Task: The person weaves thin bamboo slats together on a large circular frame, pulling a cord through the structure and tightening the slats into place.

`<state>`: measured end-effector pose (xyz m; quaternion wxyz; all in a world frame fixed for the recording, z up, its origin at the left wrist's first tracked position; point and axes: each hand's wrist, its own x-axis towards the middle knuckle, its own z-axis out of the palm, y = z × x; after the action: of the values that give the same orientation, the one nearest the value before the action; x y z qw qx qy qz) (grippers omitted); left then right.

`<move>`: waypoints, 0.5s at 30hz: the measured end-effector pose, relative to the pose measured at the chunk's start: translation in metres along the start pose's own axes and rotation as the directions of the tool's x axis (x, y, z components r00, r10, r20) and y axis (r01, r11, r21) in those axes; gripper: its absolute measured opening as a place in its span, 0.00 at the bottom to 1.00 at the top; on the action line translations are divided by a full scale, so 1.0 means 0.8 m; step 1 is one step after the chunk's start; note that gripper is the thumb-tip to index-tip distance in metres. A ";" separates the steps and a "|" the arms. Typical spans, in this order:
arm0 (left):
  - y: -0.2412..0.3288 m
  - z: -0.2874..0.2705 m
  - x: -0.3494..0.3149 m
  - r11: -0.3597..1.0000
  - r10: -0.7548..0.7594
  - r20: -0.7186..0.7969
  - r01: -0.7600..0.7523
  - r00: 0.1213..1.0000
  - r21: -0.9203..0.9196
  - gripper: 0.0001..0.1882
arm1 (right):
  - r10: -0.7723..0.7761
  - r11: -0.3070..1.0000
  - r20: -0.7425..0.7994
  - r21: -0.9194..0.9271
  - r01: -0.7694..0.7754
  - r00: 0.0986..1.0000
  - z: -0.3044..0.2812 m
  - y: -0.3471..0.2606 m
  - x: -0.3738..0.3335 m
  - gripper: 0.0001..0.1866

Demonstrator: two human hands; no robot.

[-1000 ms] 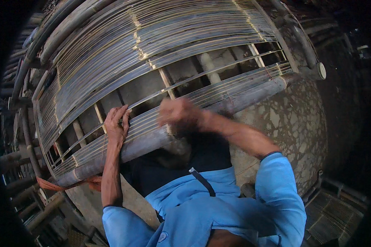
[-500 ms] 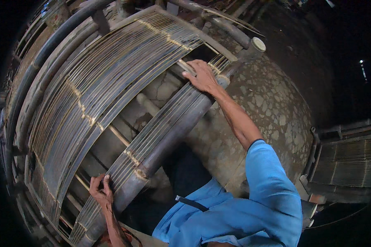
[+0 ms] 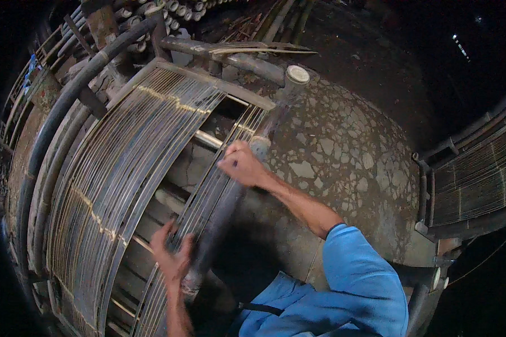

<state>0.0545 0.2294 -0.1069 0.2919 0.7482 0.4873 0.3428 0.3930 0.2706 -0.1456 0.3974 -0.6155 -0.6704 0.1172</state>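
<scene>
A bamboo bench has a seat of long thin slats (image 3: 135,157) lashed across with pale cord (image 3: 90,208). Along its near side a narrow band of slats (image 3: 199,196) lies beside the thick dark front pole (image 3: 216,219). My left hand (image 3: 173,255) is over that band with thumb and fingers apart, slightly blurred. Farther along, near the pole's far end, my right hand (image 3: 243,164) is curled closed over the same band. What its fingers hold, if anything, is hidden. A pale crossbar (image 3: 208,139) shows in the gap between band and seat.
A curved bamboo armrest (image 3: 50,106) runs along the left. An upright post with a pale cut top (image 3: 297,74) stands at the far corner. Stone-patterned floor (image 3: 343,146) spreads to the right, where another slatted bench (image 3: 472,185) stands. Cut bamboo poles (image 3: 180,11) lie stacked behind.
My left hand has moved along the slats toward my right hand and its fingers have spread. My right hand has come away from the crossbar area and curled over the near band. The view has shifted.
</scene>
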 end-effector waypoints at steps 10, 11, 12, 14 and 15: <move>0.059 0.046 0.144 0.276 -0.226 0.623 0.663 0.749 -0.696 0.13 | -0.237 0.958 0.007 0.168 0.233 0.971 -0.083 -0.033 0.103 0.08; 0.034 0.026 0.148 0.339 -0.378 0.558 0.671 0.739 -0.659 0.11 | -0.230 0.972 0.105 0.066 0.224 0.968 -0.101 -0.009 0.117 0.11; -0.001 0.014 0.152 0.411 -0.427 0.492 0.647 0.759 -0.642 0.10 | -0.061 0.995 0.170 -0.064 0.073 0.984 -0.111 0.015 0.121 0.15; -0.073 0.008 0.155 0.615 -0.474 0.269 0.534 0.838 -0.581 0.11 | 0.013 0.993 0.184 -0.114 0.008 0.983 -0.106 0.049 0.127 0.18; -0.085 0.017 0.156 0.613 -0.485 0.269 0.543 0.832 -0.574 0.11 | 0.052 0.986 0.200 -0.168 -0.018 0.978 -0.101 0.056 0.130 0.17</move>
<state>0.0657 0.3682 -0.1393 0.6308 0.4492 0.5243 0.3542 0.4882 0.3492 -0.0809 0.2724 -0.6428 -0.7040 0.1307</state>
